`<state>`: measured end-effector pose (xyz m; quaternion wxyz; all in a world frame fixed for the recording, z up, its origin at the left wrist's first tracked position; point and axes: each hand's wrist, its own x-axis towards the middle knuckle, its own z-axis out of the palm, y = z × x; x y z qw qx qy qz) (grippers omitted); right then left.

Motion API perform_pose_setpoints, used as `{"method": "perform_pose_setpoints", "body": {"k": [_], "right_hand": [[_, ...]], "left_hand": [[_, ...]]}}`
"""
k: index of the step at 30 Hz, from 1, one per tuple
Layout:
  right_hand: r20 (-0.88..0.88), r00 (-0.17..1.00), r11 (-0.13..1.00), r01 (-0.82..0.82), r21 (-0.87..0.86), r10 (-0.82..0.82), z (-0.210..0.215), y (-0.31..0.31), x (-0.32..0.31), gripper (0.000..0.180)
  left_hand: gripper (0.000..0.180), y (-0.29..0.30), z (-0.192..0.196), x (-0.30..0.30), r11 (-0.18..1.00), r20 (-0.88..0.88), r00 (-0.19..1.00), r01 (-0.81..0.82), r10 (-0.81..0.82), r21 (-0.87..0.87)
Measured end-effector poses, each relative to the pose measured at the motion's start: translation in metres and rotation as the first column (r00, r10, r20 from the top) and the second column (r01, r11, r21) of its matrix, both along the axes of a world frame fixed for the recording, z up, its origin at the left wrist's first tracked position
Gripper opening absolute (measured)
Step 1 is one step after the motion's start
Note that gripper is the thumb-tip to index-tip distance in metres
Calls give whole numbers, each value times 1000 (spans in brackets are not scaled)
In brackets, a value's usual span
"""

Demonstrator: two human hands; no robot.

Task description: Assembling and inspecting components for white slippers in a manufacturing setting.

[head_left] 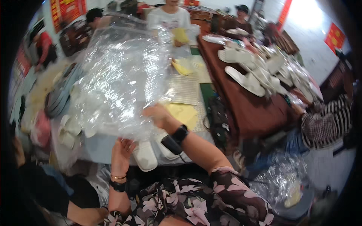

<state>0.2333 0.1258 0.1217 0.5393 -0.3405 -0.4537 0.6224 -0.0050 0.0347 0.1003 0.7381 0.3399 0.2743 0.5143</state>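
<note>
A large clear plastic bag (120,71) is held up before me over the table, its crinkled film shining and partly see-through. My right hand (160,116) is closed on its lower right side, slightly blurred. At the bag's bottom edge, my left hand (123,150) has its fingers curled up against the film, closed on it. Just below the bag, between my hands, lies a white slipper (145,156). Another white slipper (168,150) is partly hidden behind my right wrist.
Yellow sheets (184,115) lie on the table right of the bag. White slippers (250,69) are heaped on a brown-covered table (256,120) at the right. More white slippers (68,132) and a pink bag (41,128) sit at left. People (171,19) are around the tables.
</note>
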Motion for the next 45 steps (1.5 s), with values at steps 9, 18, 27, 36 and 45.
{"method": "perform_pose_setpoints", "body": {"k": [9, 18, 27, 36, 45], "right_hand": [[-217, 974, 938, -11, -346, -69, -20, -38, -19, 19], [-149, 981, 990, 110, -92, -123, 26, -46, -36, 26], [71, 997, 950, -35, 310, 14, 109, -23, -89, 32], [159, 906, 919, -395, -25, 393, 98, -11, -142, 44], [321, 939, 984, -69, -166, 120, 21, -112, 51, 31]], "left_hand": [[63, 17, -6, 21, 975, 388, 922, 94, -9, -201], [37, 44, 36, 26, 959, 286, 925, -198, 251, -203], [30, 39, 124, -24, 756, 188, 803, -596, 566, 270], [30, 71, 88, -140, 384, 71, 415, -884, 907, 266], [33, 106, -84, -309, 601, -532, -536, -56, 655, 797]]}}
